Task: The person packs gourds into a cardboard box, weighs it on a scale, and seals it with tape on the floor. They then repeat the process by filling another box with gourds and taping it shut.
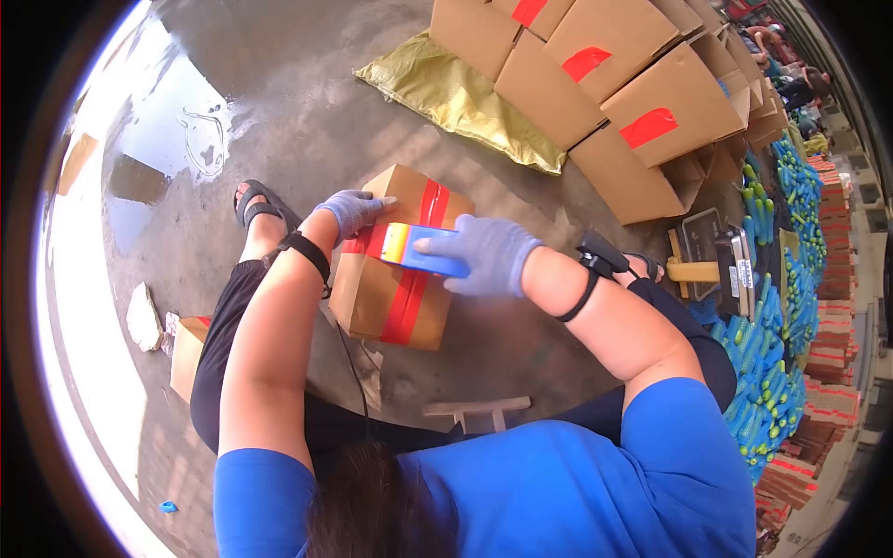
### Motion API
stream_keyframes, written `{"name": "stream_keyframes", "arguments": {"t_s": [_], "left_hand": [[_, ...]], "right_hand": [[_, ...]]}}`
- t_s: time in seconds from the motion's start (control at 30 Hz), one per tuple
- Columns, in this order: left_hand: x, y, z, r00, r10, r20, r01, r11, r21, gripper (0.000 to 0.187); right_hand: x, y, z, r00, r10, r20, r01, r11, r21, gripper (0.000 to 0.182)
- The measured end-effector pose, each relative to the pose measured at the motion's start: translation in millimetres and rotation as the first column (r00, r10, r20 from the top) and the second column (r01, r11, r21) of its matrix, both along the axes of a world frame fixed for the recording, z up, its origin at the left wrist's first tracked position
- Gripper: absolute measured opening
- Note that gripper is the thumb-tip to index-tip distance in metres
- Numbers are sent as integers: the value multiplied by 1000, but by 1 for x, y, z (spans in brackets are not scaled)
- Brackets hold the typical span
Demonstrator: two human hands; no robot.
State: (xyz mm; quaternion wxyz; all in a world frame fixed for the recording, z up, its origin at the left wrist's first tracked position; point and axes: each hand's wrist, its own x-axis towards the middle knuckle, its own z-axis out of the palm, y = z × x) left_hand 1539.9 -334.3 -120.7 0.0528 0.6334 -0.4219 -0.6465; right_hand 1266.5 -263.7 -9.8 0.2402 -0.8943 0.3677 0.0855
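Note:
A closed cardboard box (367, 302) stands on the floor between my legs, with red tape (405, 309) crossing its top both ways. My right hand (498, 253), in a grey glove, grips a blue tape dispenser (433, 249) whose orange and yellow end points left over the middle of the box. Red tape lies on the cardboard beside that end. Also gloved, my left hand (356, 213) rests on the box's far left edge, fingers extended along it and nothing held. Part of its fingers is hidden.
Stacked cardboard boxes (609, 172) stand at the upper right beside a yellow sack (465, 102). A scale (735, 270) and heaps of blue-netted green produce (758, 372) lie to the right. Another box (189, 353) sits by my left leg. Water (200, 121) wets the floor. People (805, 88) are far right.

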Motion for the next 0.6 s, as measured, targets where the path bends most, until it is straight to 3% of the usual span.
{"name": "stream_keyframes", "arguments": {"t_s": [0.1, 0.17, 0.2, 0.23, 0.27, 0.37, 0.43, 0.5, 0.53, 0.57, 0.6], "left_hand": [[11, 14, -12, 996, 63, -56, -67, 995, -77, 75], [23, 27, -36, 940, 272, -206, -296, 950, -96, 67], [32, 28, -73, 928, 330, -173, -338, 941, -21, 68], [29, 36, -50, 920, 391, -21, -385, 912, 143, 68], [30, 43, -47, 923, 384, -19, -378, 915, 142, 68], [33, 56, -46, 800, 559, -219, -475, 812, 338, 78], [33, 65, -58, 697, 608, -380, -427, 778, 461, 82], [7, 79, -73, 618, 603, -505, -425, 796, 430, 79], [-8, 82, -75, 635, 620, -461, -429, 779, 457, 80], [-20, 84, -86, 637, 609, -473, -382, 782, 492, 81], [-30, 87, -107, 671, 544, -504, -348, 831, 434, 86]], "right_hand": [[-52, 17, -10, 999, -34, 31, 34, 999, -16, 59], [-62, 27, -32, 997, -69, 26, 70, 997, -16, 56], [-65, 32, -61, 986, -44, 158, 59, 994, -90, 52], [-64, 34, -86, 957, -8, 290, 59, 984, -168, 48], [-56, 33, -103, 912, -11, 410, 87, 982, -167, 42], [-51, 28, -141, 840, -10, 543, 63, 995, -79, 43], [-50, 33, -110, 833, -27, 553, 65, 997, -50, 47], [-50, 37, -53, 752, 118, 649, 88, 957, -275, 49], [-60, 38, -34, 836, 106, 538, 77, 949, -307, 50], [-65, 39, -25, 845, 91, 527, 84, 950, -299, 50], [-69, 39, -18, 915, 87, 395, 26, 962, -273, 51]]}}
